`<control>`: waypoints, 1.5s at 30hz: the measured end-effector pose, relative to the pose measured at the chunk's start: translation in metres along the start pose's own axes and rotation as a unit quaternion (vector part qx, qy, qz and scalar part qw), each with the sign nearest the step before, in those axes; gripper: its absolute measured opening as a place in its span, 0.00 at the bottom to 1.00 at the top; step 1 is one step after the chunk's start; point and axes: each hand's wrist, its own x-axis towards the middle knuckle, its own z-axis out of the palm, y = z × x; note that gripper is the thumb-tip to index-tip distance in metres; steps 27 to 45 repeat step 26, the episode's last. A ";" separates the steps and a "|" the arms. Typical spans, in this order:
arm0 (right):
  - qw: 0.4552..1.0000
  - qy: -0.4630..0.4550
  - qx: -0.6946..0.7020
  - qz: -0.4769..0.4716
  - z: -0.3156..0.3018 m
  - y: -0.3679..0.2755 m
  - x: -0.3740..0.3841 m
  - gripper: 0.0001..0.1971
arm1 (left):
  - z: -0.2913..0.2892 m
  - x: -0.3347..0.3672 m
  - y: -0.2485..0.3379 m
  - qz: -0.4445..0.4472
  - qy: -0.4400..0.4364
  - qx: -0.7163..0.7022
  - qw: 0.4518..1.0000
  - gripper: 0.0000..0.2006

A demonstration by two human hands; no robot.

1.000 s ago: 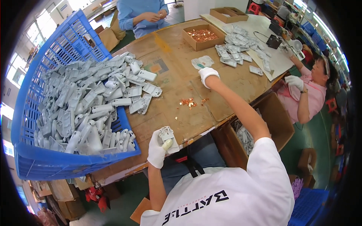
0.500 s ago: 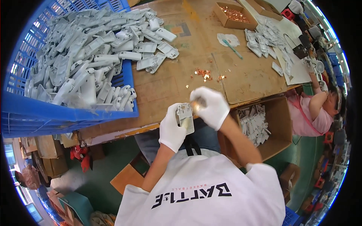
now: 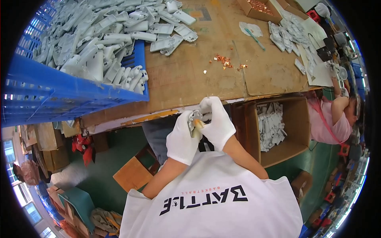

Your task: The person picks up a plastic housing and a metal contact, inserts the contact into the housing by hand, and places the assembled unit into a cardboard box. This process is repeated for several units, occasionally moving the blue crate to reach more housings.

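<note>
Just off the table's near edge, my left hand [image 3: 180,141], in a white glove, grips a small pale plastic casing [image 3: 193,116]. The casing is tilted and mostly covered by fingers. My right hand [image 3: 217,126], gloved in white too, is closed against the casing's right side with the fingers curled. A tan fingertip shows at the casing; whatever the right fingers pinch is hidden. Beyond both hands, small shiny copper-coloured pieces [image 3: 224,61] lie loose on the cardboard-covered table [image 3: 186,75].
At left a blue crate [image 3: 71,93] is heaped with pale plastic casings [image 3: 107,37]. A cardboard box [image 3: 291,152] holding white parts stands below the table at right. Farther back are a box of copper pieces [image 3: 260,7], a teal stick [image 3: 254,39] and more casings [image 3: 286,37]. A person in pink [image 3: 327,121] sits at right.
My right hand has come down and left onto the casing. The casing has turned and is more covered now. The view has shifted, so the table sits higher in the picture.
</note>
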 end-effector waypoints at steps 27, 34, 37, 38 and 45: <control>0.968 -0.144 -0.199 0.060 0.000 0.004 -0.082 0.07 | -0.025 -0.062 -0.008 -0.126 -0.236 -0.067 0.961 0.12; 0.968 -0.144 -0.199 0.060 0.000 0.004 -0.082 0.07 | -0.025 -0.062 -0.008 -0.126 -0.236 -0.067 0.961 0.12; 0.968 -0.144 -0.199 0.060 0.000 0.004 -0.082 0.07 | -0.025 -0.062 -0.008 -0.126 -0.236 -0.067 0.961 0.12; 0.968 -0.144 -0.199 0.060 0.000 0.004 -0.082 0.07 | -0.025 -0.062 -0.008 -0.126 -0.236 -0.067 0.961 0.12; 0.968 -0.144 -0.199 0.060 0.000 0.004 -0.082 0.07 | -0.025 -0.062 -0.008 -0.126 -0.236 -0.067 0.961 0.12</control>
